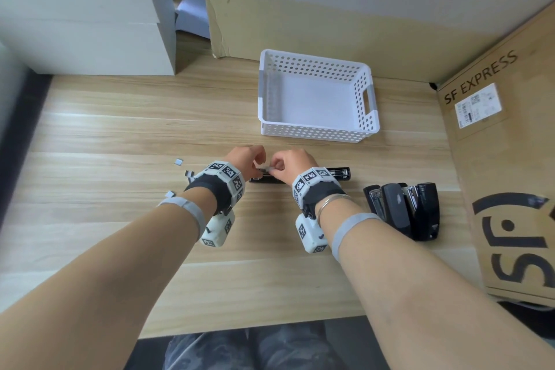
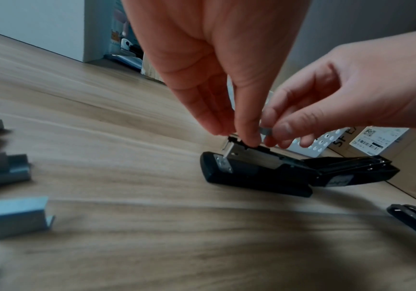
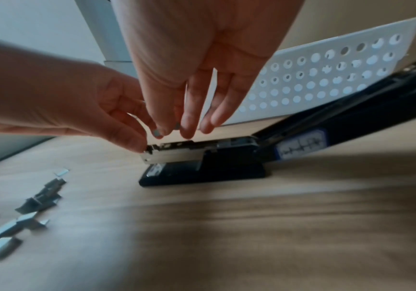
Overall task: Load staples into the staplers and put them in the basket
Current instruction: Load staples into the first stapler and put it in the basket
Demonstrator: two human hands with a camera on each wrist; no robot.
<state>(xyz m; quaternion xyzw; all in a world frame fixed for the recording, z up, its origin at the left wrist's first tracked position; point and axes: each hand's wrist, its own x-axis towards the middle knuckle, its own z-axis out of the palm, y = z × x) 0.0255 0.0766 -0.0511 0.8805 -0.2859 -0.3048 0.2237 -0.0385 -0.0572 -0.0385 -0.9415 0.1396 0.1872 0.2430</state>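
A black stapler (image 1: 303, 179) lies swung open on the wooden table, its silver magazine (image 2: 251, 157) facing up. My left hand (image 1: 250, 161) pinches the magazine's front end (image 3: 149, 151) with curled fingertips. My right hand (image 1: 283, 164) pinches a short grey staple strip (image 2: 266, 131) just above the magazine, right beside the left fingertips. The stapler's lid (image 3: 351, 118) lies back to the right. The white perforated basket (image 1: 315, 132) stands behind the hands with nothing in it. Several more black staplers (image 1: 402, 210) lie in a bunch to the right.
Loose staple strips (image 1: 180, 162) are scattered on the table to the left of my left wrist (image 3: 39, 198). A large cardboard box (image 1: 504, 177) marked SF EXPRESS walls off the right side. White boxes (image 1: 90, 24) stand at the back left.
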